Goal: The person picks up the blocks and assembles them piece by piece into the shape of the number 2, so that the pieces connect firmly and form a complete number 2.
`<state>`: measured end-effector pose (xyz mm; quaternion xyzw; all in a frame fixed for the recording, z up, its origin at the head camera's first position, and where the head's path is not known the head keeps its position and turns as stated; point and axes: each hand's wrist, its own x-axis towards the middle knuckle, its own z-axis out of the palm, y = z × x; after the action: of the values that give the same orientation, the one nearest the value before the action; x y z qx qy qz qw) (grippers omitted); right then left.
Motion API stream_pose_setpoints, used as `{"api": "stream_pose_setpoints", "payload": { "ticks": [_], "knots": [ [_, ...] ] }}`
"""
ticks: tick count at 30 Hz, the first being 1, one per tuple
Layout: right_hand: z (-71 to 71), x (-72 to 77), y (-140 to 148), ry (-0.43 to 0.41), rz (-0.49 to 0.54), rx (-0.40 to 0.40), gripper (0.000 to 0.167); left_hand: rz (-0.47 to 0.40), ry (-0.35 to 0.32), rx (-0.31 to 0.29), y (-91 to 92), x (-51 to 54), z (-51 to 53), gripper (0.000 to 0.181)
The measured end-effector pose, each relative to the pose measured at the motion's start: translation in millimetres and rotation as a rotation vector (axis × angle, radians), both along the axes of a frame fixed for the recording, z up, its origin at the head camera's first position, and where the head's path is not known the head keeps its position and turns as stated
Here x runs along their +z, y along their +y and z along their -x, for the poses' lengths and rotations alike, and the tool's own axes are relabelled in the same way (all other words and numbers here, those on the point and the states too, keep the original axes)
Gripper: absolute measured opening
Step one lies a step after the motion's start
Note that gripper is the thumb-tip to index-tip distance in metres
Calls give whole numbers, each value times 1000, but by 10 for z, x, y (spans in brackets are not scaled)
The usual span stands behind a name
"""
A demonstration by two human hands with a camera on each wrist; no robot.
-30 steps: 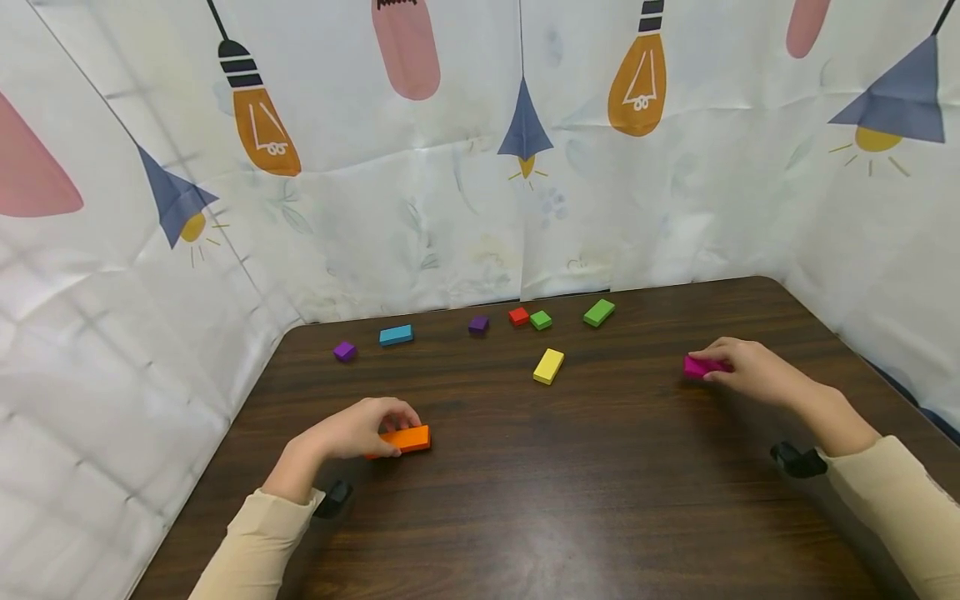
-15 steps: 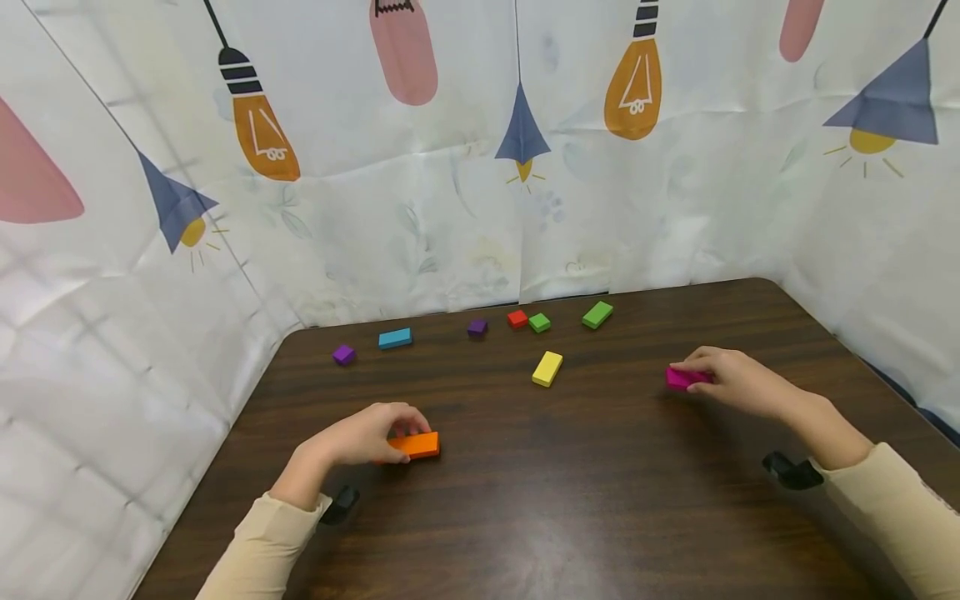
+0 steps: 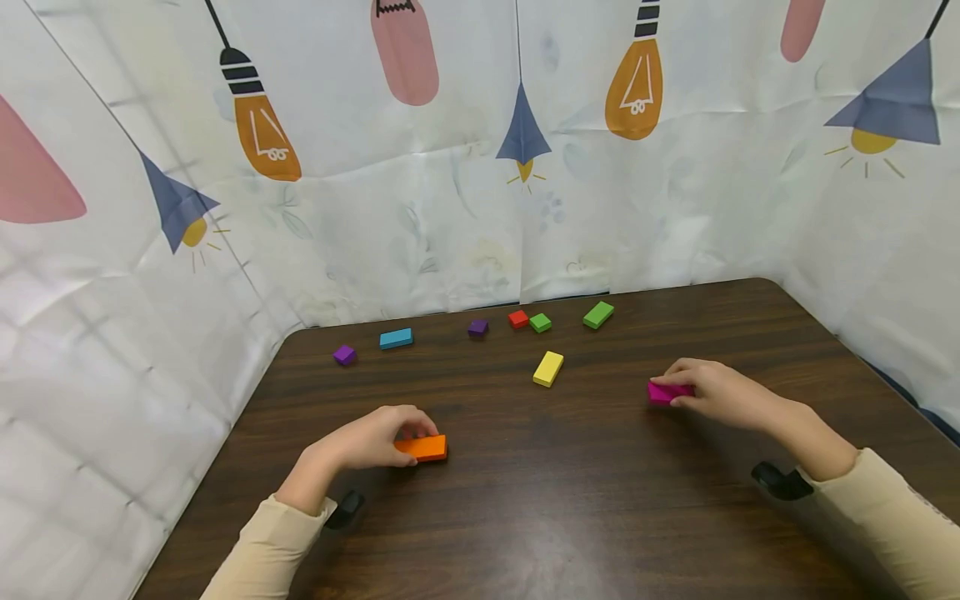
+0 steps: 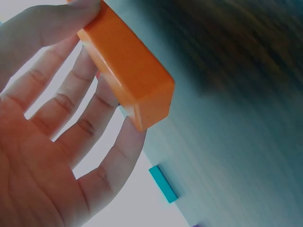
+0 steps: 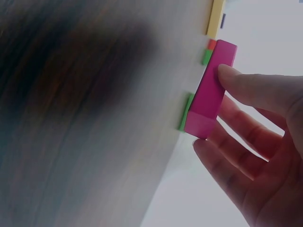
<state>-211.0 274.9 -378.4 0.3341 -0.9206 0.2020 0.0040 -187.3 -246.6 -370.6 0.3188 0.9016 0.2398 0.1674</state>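
Now the left grip [image 3: 371, 437] pinches an orange block [image 3: 427, 448].

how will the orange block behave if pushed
The orange block would probably slide, not roll, given its flat faces. It looks stiff, its edges straight in the left hand. Its smooth sheen suggests it may be slippery.

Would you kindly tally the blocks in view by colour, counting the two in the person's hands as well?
Purple blocks: 2
Green blocks: 2
Blue block: 1
Red block: 1
Yellow block: 1
Orange block: 1
Magenta block: 1
Total: 9
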Motion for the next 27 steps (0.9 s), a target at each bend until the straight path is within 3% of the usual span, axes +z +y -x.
{"api": "stream_pose_setpoints", "payload": {
  "ticks": [17,27],
  "knots": [
    [-126,16,-219,24,-17,128,37,1,-6,-35,172,33,-57,34],
    [-194,-19,-306,30,-29,162,38,-5,-20,-61,248,18,-70,35]
  ]
}}
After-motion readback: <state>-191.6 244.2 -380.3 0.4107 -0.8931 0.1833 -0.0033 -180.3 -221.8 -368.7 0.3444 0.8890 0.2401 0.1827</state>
